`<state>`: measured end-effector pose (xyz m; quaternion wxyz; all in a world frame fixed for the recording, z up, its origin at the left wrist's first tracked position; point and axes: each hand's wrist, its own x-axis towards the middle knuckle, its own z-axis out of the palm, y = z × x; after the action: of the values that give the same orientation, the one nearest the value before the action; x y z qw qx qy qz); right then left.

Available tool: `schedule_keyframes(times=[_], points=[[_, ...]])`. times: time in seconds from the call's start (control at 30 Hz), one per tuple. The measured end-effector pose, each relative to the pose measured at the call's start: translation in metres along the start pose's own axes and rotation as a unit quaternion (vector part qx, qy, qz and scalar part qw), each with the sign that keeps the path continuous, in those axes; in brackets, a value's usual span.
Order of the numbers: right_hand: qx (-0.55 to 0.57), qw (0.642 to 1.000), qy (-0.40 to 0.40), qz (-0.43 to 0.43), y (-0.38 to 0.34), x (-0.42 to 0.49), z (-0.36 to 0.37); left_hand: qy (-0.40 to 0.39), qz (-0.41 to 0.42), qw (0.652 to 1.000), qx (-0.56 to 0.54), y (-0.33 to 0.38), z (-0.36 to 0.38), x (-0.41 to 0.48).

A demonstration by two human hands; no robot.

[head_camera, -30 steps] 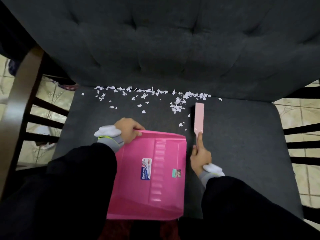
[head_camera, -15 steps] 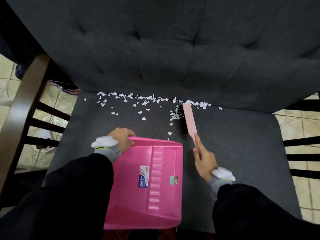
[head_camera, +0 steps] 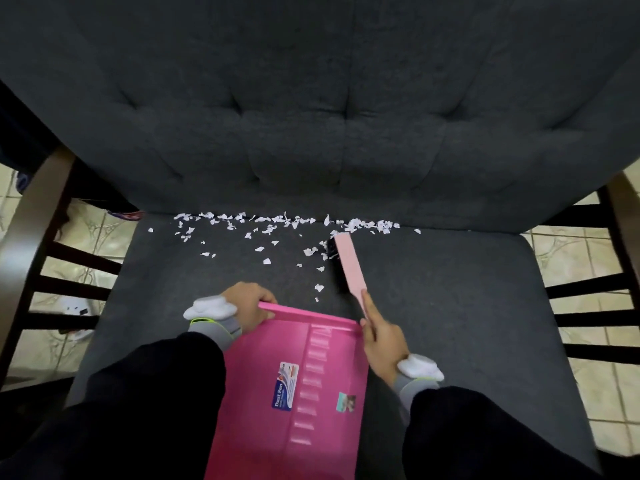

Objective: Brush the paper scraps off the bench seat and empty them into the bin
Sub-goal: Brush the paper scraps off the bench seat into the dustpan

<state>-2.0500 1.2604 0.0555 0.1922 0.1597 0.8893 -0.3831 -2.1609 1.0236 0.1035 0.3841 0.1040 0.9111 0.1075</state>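
Scraps of paper, seemingly feather-light and apt to scatter, lie along the far crease of the bench seat, while the right hand grips the stiff brush by its handle and the left hand clasps the rigid dustpan at its far-left rim.

A single wide-angle camera, worn on the person's head, is looking forward and steeply down onto the dark grey bench seat; the tufted backrest is filling the upper half; the left hand, gripping a pink dustpan, and the right hand, holding a pink brush, are sitting close beneath the lens; tiled floor is curving in at both sides.
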Motion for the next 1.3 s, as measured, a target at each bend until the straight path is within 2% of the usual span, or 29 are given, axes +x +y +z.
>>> schedule_keyframes(times=[0.13, 0.4, 0.6, 0.7, 0.9, 1.03, 1.2, 1.3], points=[[0.062, 0.997, 0.051, 0.014, 0.010, 0.007, -0.042, 0.021, 0.011, 1.000, -0.014, 0.028, -0.006, 0.013], [0.130, 0.988, 0.088, 0.001, 0.035, 0.032, -0.126, 0.063, 0.066, 0.995, -0.038, 0.120, -0.019, 0.061], [0.121, 0.990, 0.074, -0.004, 0.044, 0.029, -0.141, 0.107, 0.059, 0.989, -0.089, 0.162, -0.013, 0.077], [0.117, 0.991, 0.065, -0.008, 0.046, 0.025, -0.140, 0.095, 0.060, 0.988, -0.105, 0.163, -0.010, 0.077], [0.104, 0.993, 0.048, -0.020, 0.027, 0.022, -0.124, 0.097, 0.091, 0.981, -0.141, 0.142, -0.015, 0.061], [0.117, 0.992, 0.047, -0.028, -0.018, 0.024, -0.105, 0.128, 0.057, 0.977, -0.162, 0.101, -0.033, 0.043], [0.135, 0.989, 0.047, -0.049, -0.085, 0.034, -0.064, 0.152, -0.003, 0.973, -0.172, 0.010, -0.061, 0.033], [0.142, 0.985, 0.099, -0.028, -0.123, 0.031, -0.026, 0.163, -0.021, 0.968, -0.191, -0.055, -0.077, 0.027]])
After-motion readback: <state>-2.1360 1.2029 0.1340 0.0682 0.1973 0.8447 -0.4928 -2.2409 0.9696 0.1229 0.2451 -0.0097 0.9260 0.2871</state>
